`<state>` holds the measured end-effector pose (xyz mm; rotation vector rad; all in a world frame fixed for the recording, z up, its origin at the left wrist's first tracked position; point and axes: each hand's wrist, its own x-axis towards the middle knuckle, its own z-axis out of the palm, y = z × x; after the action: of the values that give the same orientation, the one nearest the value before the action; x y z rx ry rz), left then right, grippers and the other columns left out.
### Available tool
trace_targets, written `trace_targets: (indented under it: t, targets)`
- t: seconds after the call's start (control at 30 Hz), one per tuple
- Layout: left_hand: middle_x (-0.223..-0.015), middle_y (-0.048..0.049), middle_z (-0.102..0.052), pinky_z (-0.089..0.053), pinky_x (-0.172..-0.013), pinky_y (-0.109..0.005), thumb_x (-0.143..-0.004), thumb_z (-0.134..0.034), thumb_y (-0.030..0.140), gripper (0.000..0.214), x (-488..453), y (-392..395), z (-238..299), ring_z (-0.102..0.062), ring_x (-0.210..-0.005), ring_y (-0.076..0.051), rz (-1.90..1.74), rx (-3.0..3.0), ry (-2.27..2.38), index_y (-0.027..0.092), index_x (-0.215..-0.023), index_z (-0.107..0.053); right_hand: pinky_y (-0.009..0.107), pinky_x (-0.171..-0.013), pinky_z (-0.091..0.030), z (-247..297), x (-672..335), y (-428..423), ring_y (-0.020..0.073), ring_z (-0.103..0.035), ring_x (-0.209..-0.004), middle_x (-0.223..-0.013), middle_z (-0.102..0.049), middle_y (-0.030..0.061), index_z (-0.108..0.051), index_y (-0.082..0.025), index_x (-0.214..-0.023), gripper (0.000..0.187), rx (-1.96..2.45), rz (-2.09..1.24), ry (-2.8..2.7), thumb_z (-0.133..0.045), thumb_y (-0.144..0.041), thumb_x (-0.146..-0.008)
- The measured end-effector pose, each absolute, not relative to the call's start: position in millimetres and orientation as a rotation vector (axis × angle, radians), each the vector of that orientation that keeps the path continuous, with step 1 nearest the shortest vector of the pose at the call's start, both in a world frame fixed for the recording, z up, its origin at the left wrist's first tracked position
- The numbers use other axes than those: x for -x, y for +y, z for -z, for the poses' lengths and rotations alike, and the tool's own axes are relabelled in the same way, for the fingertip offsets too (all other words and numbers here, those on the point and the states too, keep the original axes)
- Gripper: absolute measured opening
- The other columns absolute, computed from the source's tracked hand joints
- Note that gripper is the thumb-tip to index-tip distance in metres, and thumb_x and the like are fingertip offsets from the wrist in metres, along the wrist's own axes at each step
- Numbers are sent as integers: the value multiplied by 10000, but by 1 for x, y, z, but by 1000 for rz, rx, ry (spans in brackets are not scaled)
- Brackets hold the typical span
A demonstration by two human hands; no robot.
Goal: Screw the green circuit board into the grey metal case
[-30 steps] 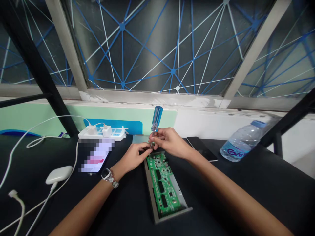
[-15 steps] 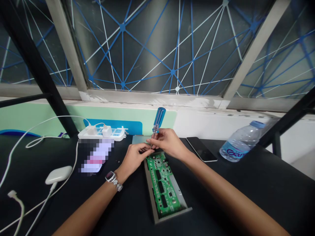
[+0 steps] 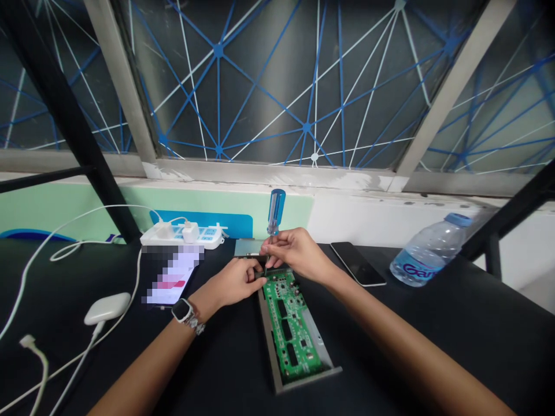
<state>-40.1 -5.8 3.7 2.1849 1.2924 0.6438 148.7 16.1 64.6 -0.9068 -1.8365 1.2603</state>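
My right hand (image 3: 297,254) is closed on a screwdriver (image 3: 276,211) with a clear blue handle, gripping it by the thin shaft. The tool stands almost upright, its tip low at the far left corner of a green circuit board (image 3: 289,329). That board lies in a long, shallow metal case (image 3: 269,361) on the black table. My left hand (image 3: 236,282) is curled at the same far corner, thumb and fingers against the case edge. Exactly where the tip touches is too small to make out.
A lit phone (image 3: 173,283), a white power strip (image 3: 212,237), cables and a white charging case (image 3: 107,308) lie on the left. Behind the case is a pale flat piece (image 3: 247,247). A dark phone (image 3: 356,264) and a water bottle (image 3: 427,251) occupy the right.
The screwdriver has turned more upright and its tip sits lower, nearer the board. My left hand has drawn away from the shaft, down and left onto the case corner.
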Motion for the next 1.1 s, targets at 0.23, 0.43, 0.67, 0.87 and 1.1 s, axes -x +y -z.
trace_targets:
  t: [0.23, 0.43, 0.67, 0.87, 1.1]
  targets:
    - [-604, 26, -524, -345, -510, -237, -879, -557, 372, 212, 39, -7, -3, -491, -534, -126, -681, -2198, 1219, 173, -818, -597, 251, -554, -543, -68, -152, 13, 147, -718, -615, -998, -729, 106, -679, -144, -942, 275, 875, -1334, -1908, -632, -407, -877]
    - [-938, -77, -639, -478, -679, -281, -890, -565, 351, 238, 31, -6, 1, -599, -783, -185, -998, -2194, 1191, 173, -1017, -661, 249, -551, -527, -73, -152, 10, 147, -719, -610, -997, -723, 108, -627, -135, -1075, 301, 843, -1357, -1972, -564, -387, -922]
    - [-847, -63, -667, -494, -770, -292, -971, -422, 305, 279, 16, -10, 0, -625, -829, -195, -1138, -1949, 985, 144, -887, -634, 264, -550, -535, -73, -151, 10, 146, -714, -625, -1071, -700, 132, -573, -131, -1157, 310, 842, -1362, -1965, -486, -351, -956]
    - [-800, -53, -700, -503, -740, -269, -948, -486, 295, 280, 15, -10, 2, -653, -786, -189, -1207, -1874, 1002, 138, -770, -634, 261, -517, -527, -72, -148, 9, 131, -685, -596, -1098, -679, 129, -557, -138, -1187, 342, 909, -1247, -1985, -509, -364, -936]
    - [-970, -88, -765, -548, -846, -322, -878, -634, 299, 190, 10, -8, 8, -718, -916, -236, -1330, -1659, 970, 134, -921, -719, 277, -530, -521, -66, -151, 15, 172, -677, -567, -687, -657, 17, -555, -186, -846, 223, 981, -1020, -1925, -675, -371, -810]
